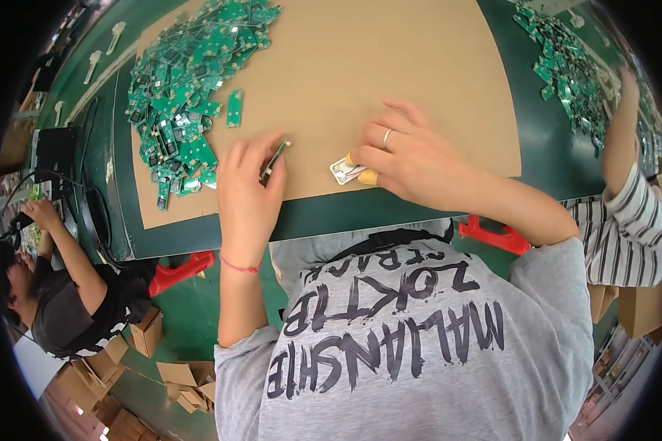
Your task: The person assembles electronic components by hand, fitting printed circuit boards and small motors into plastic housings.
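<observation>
Between the thumb and fingers of my left hand (246, 176) a small circuit board (274, 158) is pinched, standing nearly edge-on above the cardboard sheet. My right hand (415, 158) has yellow finger covers on two fingertips. Those fingertips grip a small white casing (340, 173), with what look like thin wires on it, close to the sheet's front edge. The fingers hide the casing's right end. A heap of green circuit boards (191, 81) lies left of my hands. One loose green board (234, 108) rests apart from it, just beyond my left hand.
Brown cardboard (390, 44) covers most of the dark green table (129, 198). Another board heap (566, 73) lies at the far right, near a co-worker's arm (621, 147). A second person's hand (43, 213) is at left. Red armrests (184, 272) flank me, with open boxes (187, 378) on the floor.
</observation>
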`<state>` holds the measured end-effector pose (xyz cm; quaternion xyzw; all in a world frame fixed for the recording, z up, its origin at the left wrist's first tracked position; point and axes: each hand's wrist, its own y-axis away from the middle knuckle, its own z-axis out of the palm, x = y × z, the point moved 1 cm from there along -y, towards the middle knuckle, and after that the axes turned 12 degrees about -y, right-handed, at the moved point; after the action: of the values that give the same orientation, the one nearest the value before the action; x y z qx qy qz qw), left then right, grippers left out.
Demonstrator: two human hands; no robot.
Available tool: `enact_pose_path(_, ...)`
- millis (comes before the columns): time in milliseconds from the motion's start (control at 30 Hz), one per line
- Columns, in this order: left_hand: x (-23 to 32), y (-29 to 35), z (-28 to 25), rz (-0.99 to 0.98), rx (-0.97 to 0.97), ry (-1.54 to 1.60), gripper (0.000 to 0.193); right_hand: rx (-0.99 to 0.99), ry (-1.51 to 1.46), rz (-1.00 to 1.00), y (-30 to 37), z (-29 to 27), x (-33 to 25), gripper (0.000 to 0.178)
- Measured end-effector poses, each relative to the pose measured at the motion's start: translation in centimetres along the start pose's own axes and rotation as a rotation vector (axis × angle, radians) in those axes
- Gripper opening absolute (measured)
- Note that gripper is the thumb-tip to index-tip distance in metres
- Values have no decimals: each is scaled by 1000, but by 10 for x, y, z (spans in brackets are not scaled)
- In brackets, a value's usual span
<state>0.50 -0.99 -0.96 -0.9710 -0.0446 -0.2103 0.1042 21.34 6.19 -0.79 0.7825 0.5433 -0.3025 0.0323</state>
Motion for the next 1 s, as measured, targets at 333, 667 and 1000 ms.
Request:
enact_pose_path(333, 19, 6, 9, -281, -111, 614, 12, 75, -333, 43, 1, 1, 2, 12)
enact_pose_path(667, 67, -13, 2, 149, 261, 603, 17, 264, -1071, 394, -8, -32, -23, 10)
enact_pose_path(1000, 71, -13, 3, 186, 445, 430, 23, 327, -1348, 452, -13, -25, -29, 11)
